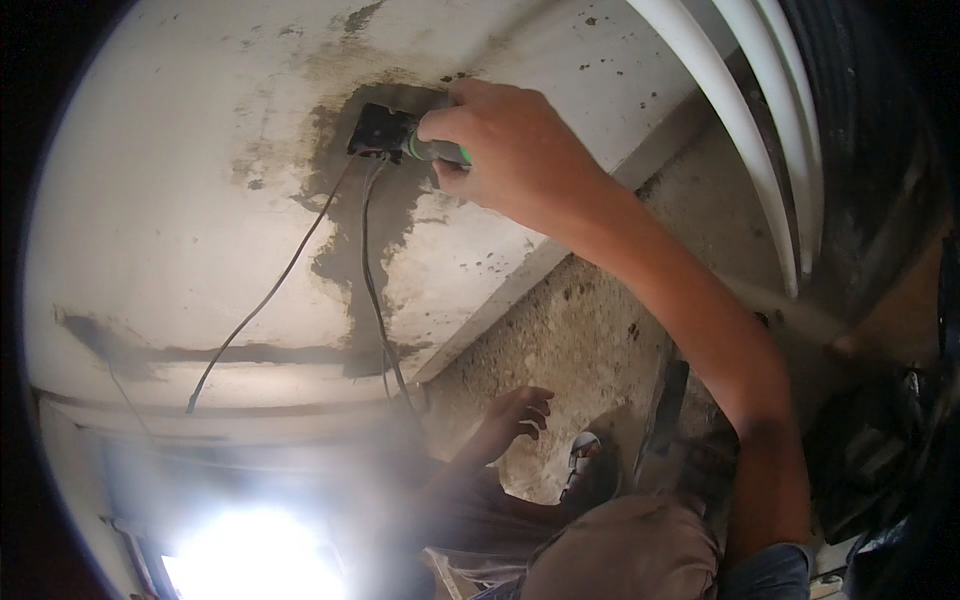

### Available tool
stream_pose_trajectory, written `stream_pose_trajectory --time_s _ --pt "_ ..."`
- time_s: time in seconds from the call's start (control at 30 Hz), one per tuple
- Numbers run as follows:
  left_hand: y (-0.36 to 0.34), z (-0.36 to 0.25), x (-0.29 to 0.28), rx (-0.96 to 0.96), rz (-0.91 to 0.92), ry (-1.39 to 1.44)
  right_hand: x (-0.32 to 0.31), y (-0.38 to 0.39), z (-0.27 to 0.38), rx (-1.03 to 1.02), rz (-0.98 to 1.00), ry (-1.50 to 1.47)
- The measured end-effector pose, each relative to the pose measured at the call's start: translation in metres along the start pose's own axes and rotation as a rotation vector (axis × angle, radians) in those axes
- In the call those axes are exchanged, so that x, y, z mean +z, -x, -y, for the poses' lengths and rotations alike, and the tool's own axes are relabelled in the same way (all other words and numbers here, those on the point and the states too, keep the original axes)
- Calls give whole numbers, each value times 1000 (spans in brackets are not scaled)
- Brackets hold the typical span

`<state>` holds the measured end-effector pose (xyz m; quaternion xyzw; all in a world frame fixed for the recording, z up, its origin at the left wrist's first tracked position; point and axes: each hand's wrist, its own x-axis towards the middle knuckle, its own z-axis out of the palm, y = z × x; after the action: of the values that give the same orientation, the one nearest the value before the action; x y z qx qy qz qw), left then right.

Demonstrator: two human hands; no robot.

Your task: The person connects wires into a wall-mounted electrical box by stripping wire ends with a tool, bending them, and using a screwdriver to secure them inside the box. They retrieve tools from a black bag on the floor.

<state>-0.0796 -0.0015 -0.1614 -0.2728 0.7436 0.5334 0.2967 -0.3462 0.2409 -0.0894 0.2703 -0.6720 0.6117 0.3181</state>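
A black electrical box [382,130] is set in a patch of grey mortar on the pale wall. My right hand [490,140] reaches up to it, its fingers closed around the thick grey, green-banded handle of what looks like a screwdriver [432,150]. The tool's front end meets the box's right side; its tip cannot be made out. Two dark wires hang from the box's lower edge, a thin one [290,265] slanting down left and a thicker one [368,250] dropping nearly straight. Lower down, my left hand [515,420] is held off the wall with loosely curled fingers, nothing in it.
White curved pipes [735,110] stand at the upper right. A strong light [255,555] glares at the lower left. Along the wall's foot runs a baseboard [500,305], bordering the rough, stained floor [560,340]. Dark plastic sheeting or bags [870,450] lie at the right.
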Motion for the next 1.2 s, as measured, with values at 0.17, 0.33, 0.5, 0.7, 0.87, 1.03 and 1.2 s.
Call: stream_pose_trajectory --time_s 0.17,0.33,0.5,0.7,0.87,1.03,1.2 --pt "5 -1 0 -39 -15 -1 -4 13 -2 2 -100 43" --pt "8 5 2 -17 -6 24 14 31 1 34 -34 -79" --pt "6 0 4 -73 -9 -4 37 64 8 4 -68 -79" --pt "7 1 9 -106 1 -18 36 65 15 131 -51 -205" --pt "11 -4 14 -123 -22 -24 27 64 29 257 54 -217" --pt "15 -2 10 -136 0 9 37 62 36 227 57 -220" --pt "15 -3 15 -129 -19 5 38 58 35 249 77 -218"
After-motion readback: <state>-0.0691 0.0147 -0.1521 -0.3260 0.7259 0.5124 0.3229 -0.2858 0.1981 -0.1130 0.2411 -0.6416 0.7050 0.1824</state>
